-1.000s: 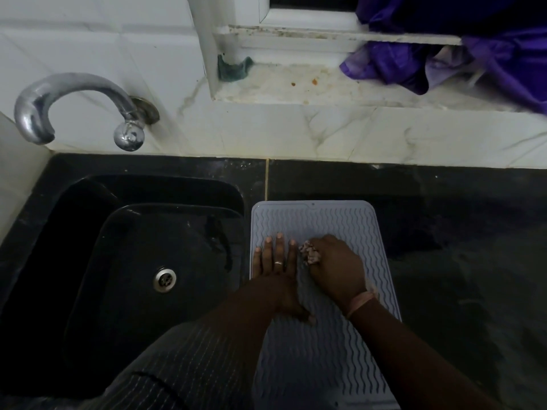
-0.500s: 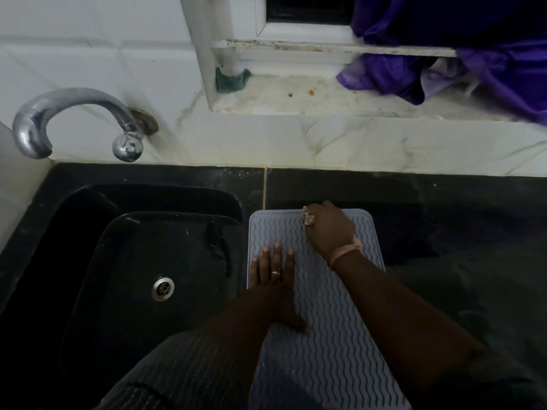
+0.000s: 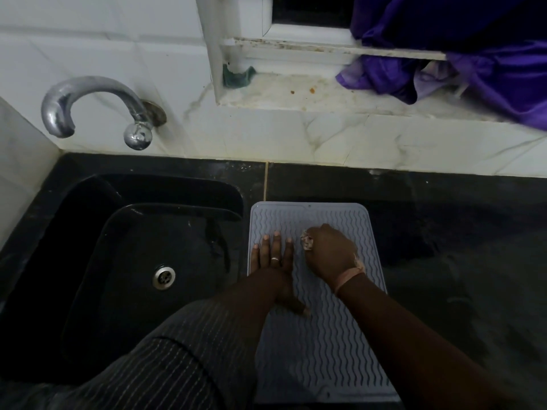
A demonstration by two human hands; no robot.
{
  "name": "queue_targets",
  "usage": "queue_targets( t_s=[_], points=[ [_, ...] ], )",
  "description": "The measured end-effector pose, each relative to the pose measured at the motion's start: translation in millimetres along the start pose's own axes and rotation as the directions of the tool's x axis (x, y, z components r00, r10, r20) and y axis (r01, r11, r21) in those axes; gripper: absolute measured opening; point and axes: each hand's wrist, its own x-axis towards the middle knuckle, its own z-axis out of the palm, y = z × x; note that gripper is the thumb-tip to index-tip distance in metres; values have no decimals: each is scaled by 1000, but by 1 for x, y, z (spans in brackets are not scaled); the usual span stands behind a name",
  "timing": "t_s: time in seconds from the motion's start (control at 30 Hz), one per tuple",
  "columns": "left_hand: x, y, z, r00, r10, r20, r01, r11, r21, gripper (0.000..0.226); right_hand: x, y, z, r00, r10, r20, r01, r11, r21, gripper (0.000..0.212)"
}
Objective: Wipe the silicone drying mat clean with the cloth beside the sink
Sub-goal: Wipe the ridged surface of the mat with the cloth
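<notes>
A grey silicone drying mat (image 3: 325, 344) with wavy ridges lies on the black counter just right of the sink. My left hand (image 3: 273, 258) presses flat on the mat's left side, fingers straight, a ring on one finger. My right hand (image 3: 330, 253) is curled round a small bunched cloth (image 3: 307, 242), pale and patterned, and holds it against the upper middle of the mat. Only a bit of the cloth shows past my knuckles.
A black sink (image 3: 142, 261) with a metal drain (image 3: 163, 277) sits to the left, under a chrome tap (image 3: 88, 110). Black counter (image 3: 458, 261) stretches to the right. Purple fabric (image 3: 473, 63) and a green scrap (image 3: 238, 76) lie on the window sill behind.
My right hand with the cloth went up to the mat's far edge, then came back down toward the middle. My left hand stayed flat in place.
</notes>
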Motion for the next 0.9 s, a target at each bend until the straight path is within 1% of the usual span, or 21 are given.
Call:
queue_targets(
  t_s=[0.2,0.37,0.63,0.7,0.9],
  points=[
    [-1,-1,3,999,-4,-33,5,1000,17,160,-38,-1,6,1000,-2,14,2,1000,22,21],
    [-4,-3,8,998,14,-64,-14,1000,6,161,-64,-3,9,1000,18,22,-18,1000,6,19],
    [0,-8,15,991,51,-123,-51,999,7,165,-108,-4,17,999,40,22,-41,998,48,19],
    [0,-9,15,992,58,-112,-57,998,16,166,-118,-4,19,999,36,17,-36,998,56,20],
    [-3,-9,5,999,45,-21,-44,999,31,165,-141,-2,23,999,34,-1,-34,999,37,17]
  ],
)
